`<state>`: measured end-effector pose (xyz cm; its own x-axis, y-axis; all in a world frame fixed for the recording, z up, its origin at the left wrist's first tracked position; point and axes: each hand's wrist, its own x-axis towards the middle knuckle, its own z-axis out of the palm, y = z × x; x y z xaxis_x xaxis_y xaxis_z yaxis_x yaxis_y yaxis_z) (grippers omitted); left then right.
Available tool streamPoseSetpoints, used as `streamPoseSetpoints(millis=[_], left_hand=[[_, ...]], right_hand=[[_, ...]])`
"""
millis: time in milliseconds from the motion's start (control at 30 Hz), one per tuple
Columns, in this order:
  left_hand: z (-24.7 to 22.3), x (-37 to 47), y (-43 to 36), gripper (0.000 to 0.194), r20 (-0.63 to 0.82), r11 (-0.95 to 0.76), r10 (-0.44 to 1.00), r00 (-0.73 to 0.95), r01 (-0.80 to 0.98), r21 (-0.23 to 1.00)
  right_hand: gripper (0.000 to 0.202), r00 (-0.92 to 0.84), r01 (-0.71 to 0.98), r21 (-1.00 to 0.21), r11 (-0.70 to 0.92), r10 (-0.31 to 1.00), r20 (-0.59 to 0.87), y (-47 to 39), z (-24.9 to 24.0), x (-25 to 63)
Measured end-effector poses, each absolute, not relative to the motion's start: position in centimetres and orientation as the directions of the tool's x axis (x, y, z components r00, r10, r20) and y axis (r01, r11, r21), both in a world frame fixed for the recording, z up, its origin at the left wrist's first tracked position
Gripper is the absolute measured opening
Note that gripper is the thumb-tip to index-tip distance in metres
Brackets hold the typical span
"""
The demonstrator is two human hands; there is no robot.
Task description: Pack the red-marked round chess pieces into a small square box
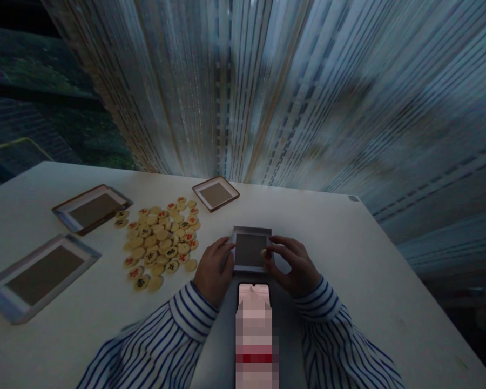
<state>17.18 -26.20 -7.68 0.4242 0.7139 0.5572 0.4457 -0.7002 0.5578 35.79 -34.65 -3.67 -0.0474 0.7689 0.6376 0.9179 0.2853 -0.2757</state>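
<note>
A small shallow box (251,268) with a dark grey inside lies on the table in front of me. My left hand (215,270) is closed at its left wall, thumb and fingers against the side. Between the thumb and fingers of my right hand (294,266) is a Chinese chess piece (265,253), held over the right part of the box. Left of my hands spreads a heap of round wooden Chinese chess pieces (162,235), several showing red or black characters. Some pieces overlap.
A phone (254,292) lies just below the box, its lower part blurred out. Other shallow trays sit around the heap: one at the back (230,200), one at the far left (123,203), one at the near left (85,249). A striped string curtain (243,97) hangs behind the white table (328,232).
</note>
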Motion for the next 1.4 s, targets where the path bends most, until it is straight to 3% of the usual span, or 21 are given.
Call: streamPoseSetpoints(millis=[633,1233,1400], left_hand=[[-8.1,16.9,-26.0,0.029,0.45,-0.644,0.753,0.48,0.4,0.652],[-8.1,16.9,-26.1,0.027,0.457,-0.66,0.743,0.49,0.418,0.624],[-8.0,17.1,-26.3,0.027,0.514,-0.714,0.696,0.501,0.411,0.567]], right_hand=[[0.015,-0.014,0.942,-0.279,0.185,0.854,0.52,-34.8,-6.0,35.6],[0.02,-0.046,0.955,-0.246,0.164,0.904,0.425,-35.1,-6.9,36.3],[0.019,-0.046,0.956,-0.244,0.162,0.906,0.421,-35.1,-6.6,36.0]])
